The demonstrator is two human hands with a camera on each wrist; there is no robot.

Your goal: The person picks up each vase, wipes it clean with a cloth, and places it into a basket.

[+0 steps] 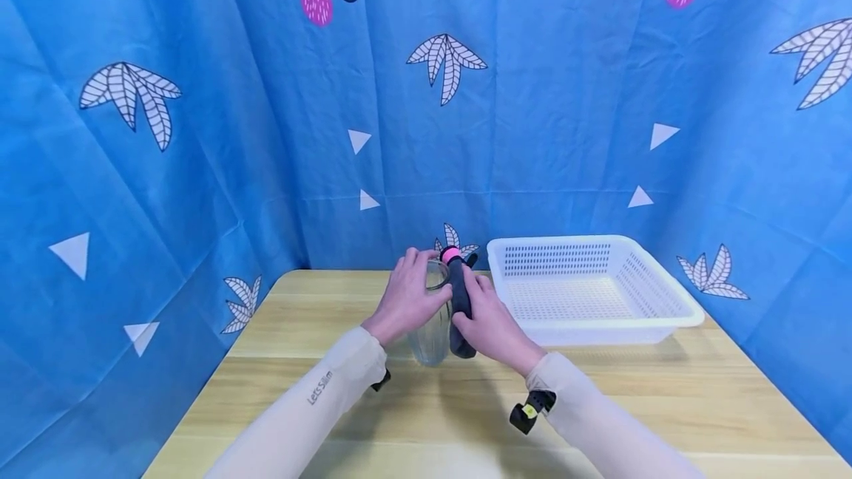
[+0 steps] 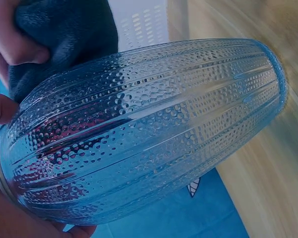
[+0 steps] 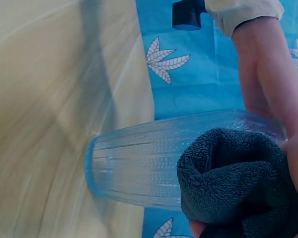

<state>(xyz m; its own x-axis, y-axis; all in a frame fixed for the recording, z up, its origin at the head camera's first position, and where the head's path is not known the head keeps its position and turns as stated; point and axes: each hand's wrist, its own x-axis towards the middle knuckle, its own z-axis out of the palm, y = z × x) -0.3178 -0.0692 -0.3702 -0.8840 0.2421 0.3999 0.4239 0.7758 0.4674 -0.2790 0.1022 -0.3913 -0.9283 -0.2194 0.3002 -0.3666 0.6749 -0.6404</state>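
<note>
A tall clear glass vase (image 1: 431, 335), ribbed and dimpled, stands nearly upright at the table's middle. My left hand (image 1: 409, 294) grips it around its rim from above. In the left wrist view the vase (image 2: 154, 134) fills the frame, its base close to the wood; whether it touches is hard to tell. Just right of the glass, my right hand (image 1: 491, 320) holds a dark grey towel (image 1: 461, 301), bunched lengthwise. At the towel's top a pink, black-edged end (image 1: 450, 252) shows; its kind is unclear. The towel (image 3: 233, 183) hangs in folds in the right wrist view, partly covering the vase.
A white plastic basket (image 1: 592, 333) with slotted walls stands on the right of the wooden table (image 1: 319, 316). Blue patterned curtains (image 1: 439, 146) hang behind and at both sides. A black wrist device (image 1: 526, 416) sits on the right sleeve.
</note>
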